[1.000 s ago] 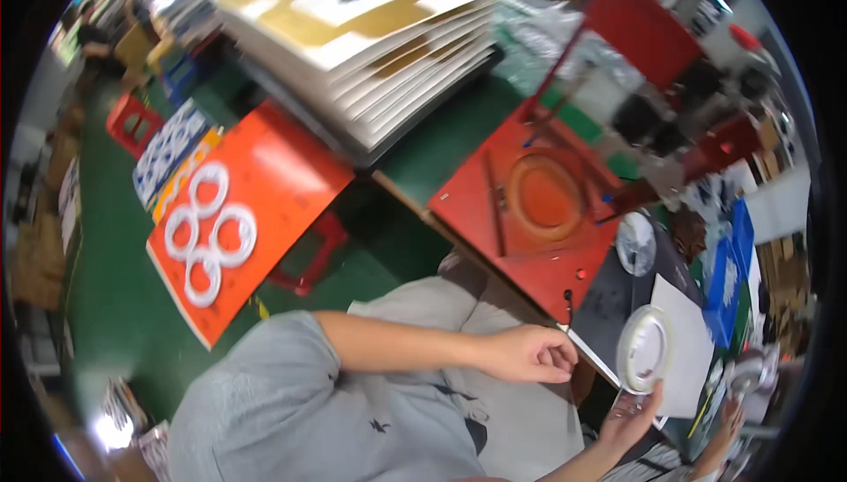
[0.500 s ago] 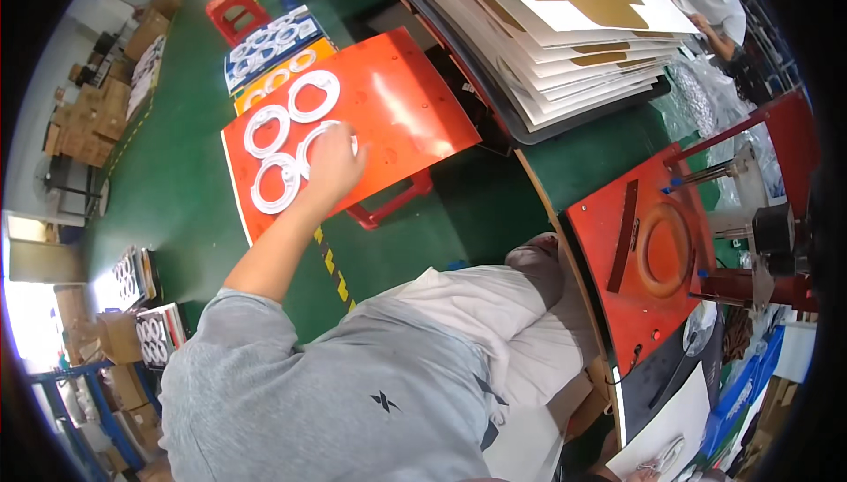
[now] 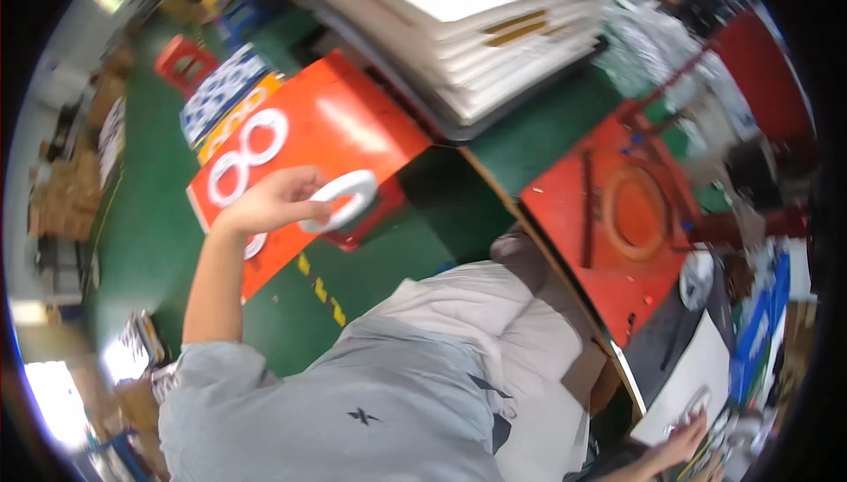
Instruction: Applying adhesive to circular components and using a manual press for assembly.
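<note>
My left hand [image 3: 281, 198] is closed on a white plastic ring [image 3: 363, 189], pinching its near edge between thumb and fingers. The ring is tilted and raised over an orange-red board [image 3: 375, 125]. On that board lie more rings: a far ring [image 3: 281, 129], a second ring [image 3: 215, 186] beside it, and a third partly hidden by my hand and wrist. My right hand is out of view. At the lower right a hand [image 3: 685, 440], seemingly a co-worker's with a dark sleeve, reaches over a white sheet [image 3: 657, 425] at a small pale piece.
A tall stack of cardboard sheets [image 3: 520, 50] sits on the green-topped table at the far side. Right of me is a red press [image 3: 573, 191] with a round ring-shaped bed. Beyond the board stand blue and yellow ring-covered sheets [image 3: 221, 85] and a red stool [image 3: 183, 63].
My left hand has lifted a ring off the orange-red board and carried it right and nearer. The whole view has shifted, with some blur. The co-worker's hand shows more now.
</note>
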A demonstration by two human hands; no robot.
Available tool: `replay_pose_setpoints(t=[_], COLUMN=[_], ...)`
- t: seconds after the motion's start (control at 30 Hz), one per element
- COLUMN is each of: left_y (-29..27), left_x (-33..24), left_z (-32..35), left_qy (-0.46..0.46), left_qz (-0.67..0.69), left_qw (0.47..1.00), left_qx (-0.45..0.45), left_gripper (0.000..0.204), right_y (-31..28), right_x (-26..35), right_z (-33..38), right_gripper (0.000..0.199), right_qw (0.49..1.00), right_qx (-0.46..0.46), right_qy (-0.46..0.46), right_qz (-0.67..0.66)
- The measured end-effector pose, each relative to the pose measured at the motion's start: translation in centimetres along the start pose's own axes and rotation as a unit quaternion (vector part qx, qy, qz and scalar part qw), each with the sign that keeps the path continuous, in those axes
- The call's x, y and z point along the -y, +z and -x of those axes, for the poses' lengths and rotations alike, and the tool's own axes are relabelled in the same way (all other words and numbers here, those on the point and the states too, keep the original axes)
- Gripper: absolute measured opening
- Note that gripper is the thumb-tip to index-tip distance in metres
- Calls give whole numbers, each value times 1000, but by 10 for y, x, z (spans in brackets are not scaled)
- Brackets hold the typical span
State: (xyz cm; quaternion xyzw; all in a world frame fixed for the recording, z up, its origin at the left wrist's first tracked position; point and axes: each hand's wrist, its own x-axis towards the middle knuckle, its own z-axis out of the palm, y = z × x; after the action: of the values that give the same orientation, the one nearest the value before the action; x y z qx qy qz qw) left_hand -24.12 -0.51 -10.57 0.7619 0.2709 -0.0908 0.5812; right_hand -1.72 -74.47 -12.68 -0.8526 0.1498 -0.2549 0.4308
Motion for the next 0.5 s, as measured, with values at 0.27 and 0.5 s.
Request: replay_pose_setpoints(t=[0.27, 0.5], left_y=[168, 280], left_x=[-151, -181], left_z=[-75, -134], left_qy=[334, 599], left_qz=[241, -133], left_qw=[911, 789], left_qx=[29, 37], left_gripper=[23, 44], right_y=[88, 128], right_x=[122, 167], right_z=[117, 145], right_gripper=[17, 15], right_qw=[969, 936], right_qx=[181, 248], right_qy=[-126, -209], right_qz=[-109, -138])
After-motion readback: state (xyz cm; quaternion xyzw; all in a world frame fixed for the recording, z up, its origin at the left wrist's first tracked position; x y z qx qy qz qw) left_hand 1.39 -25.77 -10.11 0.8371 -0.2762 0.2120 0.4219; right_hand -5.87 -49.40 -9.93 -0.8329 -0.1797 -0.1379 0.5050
